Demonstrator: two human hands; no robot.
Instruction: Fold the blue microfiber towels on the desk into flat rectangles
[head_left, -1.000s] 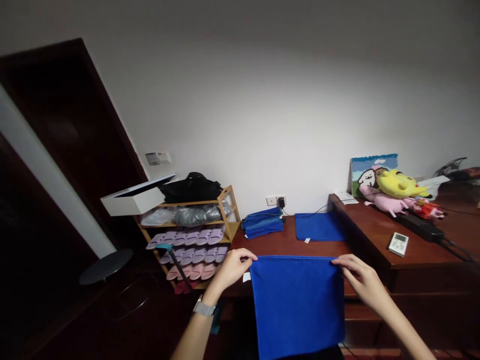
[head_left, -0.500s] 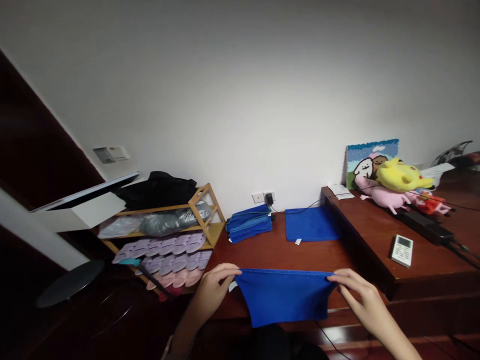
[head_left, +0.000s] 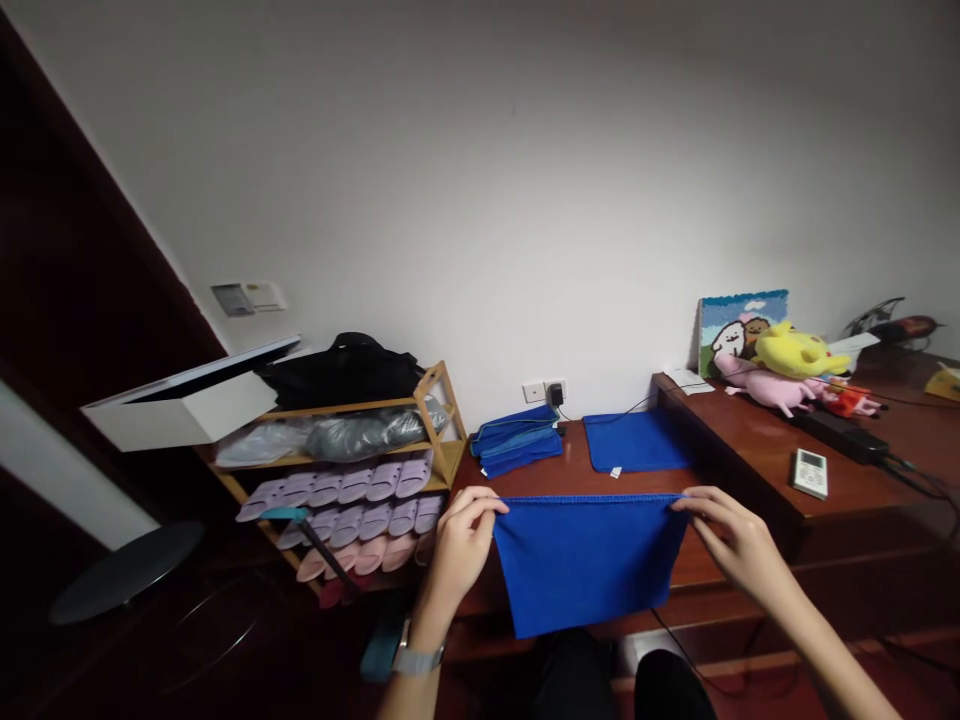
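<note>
Stretched between my hands, a blue cloth [head_left: 592, 560] hangs down from its taut upper edge. My left hand [head_left: 466, 530] pinches the left corner, and my right hand [head_left: 729, 530] pinches the right one. Behind it, a second blue cloth [head_left: 637, 442] lies flat on the low wooden surface [head_left: 555, 482], with a small white tag at its front edge. To the left of that, several folded blue cloths [head_left: 517, 440] are heaped against the wall.
On the left stands a shoe rack [head_left: 442, 420] with rows of slippers [head_left: 382, 480], a black bag [head_left: 345, 370] and a white box [head_left: 187, 405]. The raised desk [head_left: 757, 460] on the right bears plush toys [head_left: 799, 350], a remote control [head_left: 810, 474] and a black adapter [head_left: 840, 440]. A plug [head_left: 556, 396] sits in the wall socket.
Both hands have risen in the view with the blue cloth, which now hangs longer and flatter. The camera view has shifted a little.
</note>
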